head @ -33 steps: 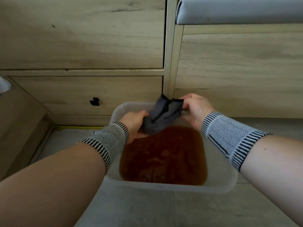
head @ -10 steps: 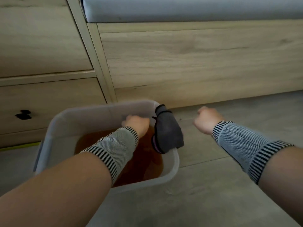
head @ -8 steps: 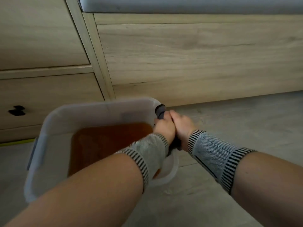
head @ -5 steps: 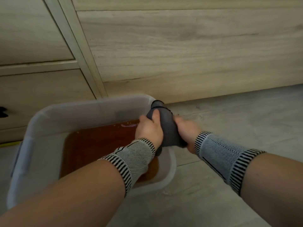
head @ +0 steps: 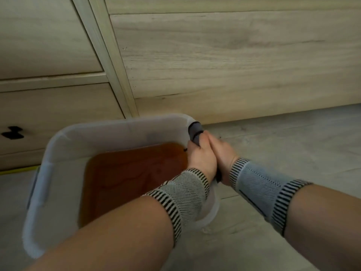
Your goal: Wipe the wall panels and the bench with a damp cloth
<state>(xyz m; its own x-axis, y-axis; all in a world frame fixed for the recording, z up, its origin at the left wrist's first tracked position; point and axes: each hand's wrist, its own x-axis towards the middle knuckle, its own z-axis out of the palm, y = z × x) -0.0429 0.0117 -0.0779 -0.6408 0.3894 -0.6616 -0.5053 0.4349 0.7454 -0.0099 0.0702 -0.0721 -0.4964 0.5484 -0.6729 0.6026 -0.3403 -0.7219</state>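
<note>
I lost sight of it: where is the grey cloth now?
In the head view, right of centre, the grey cloth is squeezed between both hands at the tub's right rim.

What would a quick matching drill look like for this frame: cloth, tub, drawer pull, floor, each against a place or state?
Things:
1. cloth
2. tub
3. drawer pull
4. floor

Place or state:
A. holds reddish-brown water
B. black, at the far left on a wooden front
C. squeezed between left hand and right hand at the tub's right rim
D. grey planks under the tub

Pairs: 1-C, 2-A, 3-B, 4-D
</note>
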